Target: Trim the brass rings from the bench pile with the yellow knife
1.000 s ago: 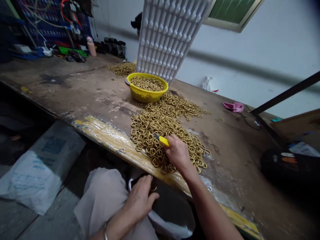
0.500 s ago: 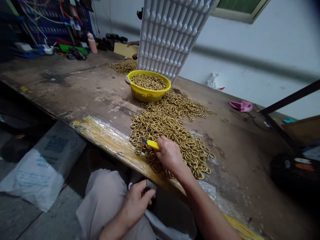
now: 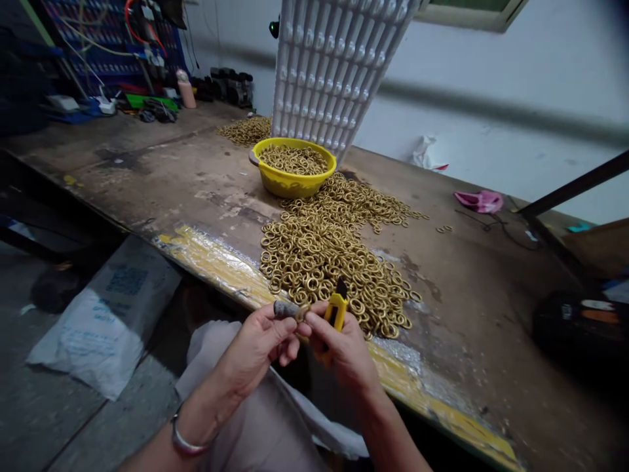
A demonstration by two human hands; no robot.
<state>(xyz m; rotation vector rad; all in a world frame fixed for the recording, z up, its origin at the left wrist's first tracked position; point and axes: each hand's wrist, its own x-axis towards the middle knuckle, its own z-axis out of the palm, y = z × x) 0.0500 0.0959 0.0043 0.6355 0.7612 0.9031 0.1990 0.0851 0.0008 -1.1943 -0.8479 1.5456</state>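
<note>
brass-coloured ring (image 3: 302, 313) up between my two hands, by the near edge of the bench (image 3: 191, 177). my left hand (image 3: 265, 342) pinches it, index finger wrapped in a grey cover (image 3: 285, 309). my right hand (image 3: 348, 347) grips a yellow cutter (image 3: 337, 311), fingertips at the ring too; can't tell how much of the hold is theirs. blade (image 3: 341, 287) points up and to the far side.

risks, my guess: cutter shares fingers with the ring work, so a twist of the right wrist could swing the blade toward my left hand. small ring, fingertip pinch, could pop out and drop past the bench edge.

around: loose ring pile (image 3: 319, 252) just beyond my hands, running far to the yellow basin (image 3: 292, 187), itself full of rings. clear ribbed panel (image 3: 334, 72) stands behind the basin, hiding what's past it, right of the far heap (image 3: 246, 131). pink cloth (image 3: 481, 201) far right; white sack (image 3: 111, 321) on the floor (image 3: 142, 400), left. pile and basin would block a far reach.
</note>
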